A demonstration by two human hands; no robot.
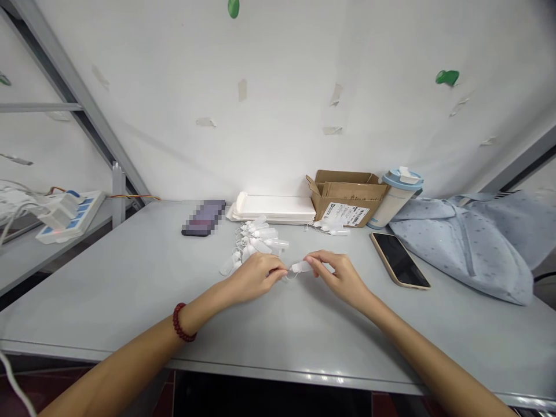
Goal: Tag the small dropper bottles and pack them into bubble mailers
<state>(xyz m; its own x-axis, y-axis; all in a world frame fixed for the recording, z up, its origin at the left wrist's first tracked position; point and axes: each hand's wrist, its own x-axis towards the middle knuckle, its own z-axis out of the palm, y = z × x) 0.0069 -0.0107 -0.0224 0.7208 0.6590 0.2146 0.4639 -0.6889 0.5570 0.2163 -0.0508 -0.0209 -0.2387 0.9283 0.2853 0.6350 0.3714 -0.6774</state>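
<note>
My left hand [256, 277] and my right hand [339, 275] meet over the middle of the grey table [130, 289]. Together they pinch a small white plastic piece [300, 267] with a thin string loop hanging from it; the left fingers grip the string end, the right fingers grip the white body. Just behind my left hand lies a pile of several similar small white pieces [256, 237]. A red bead bracelet [181, 323] sits on my left wrist.
A cardboard box [345, 200] and a stack of white trays [273, 207] stand by the wall, with a lidded cup [397, 197] beside them. One phone [399, 259] lies at the right, another [204, 218] at the left. A blue cloth bag [473, 243] fills the right side. A power strip [69, 215] sits far left.
</note>
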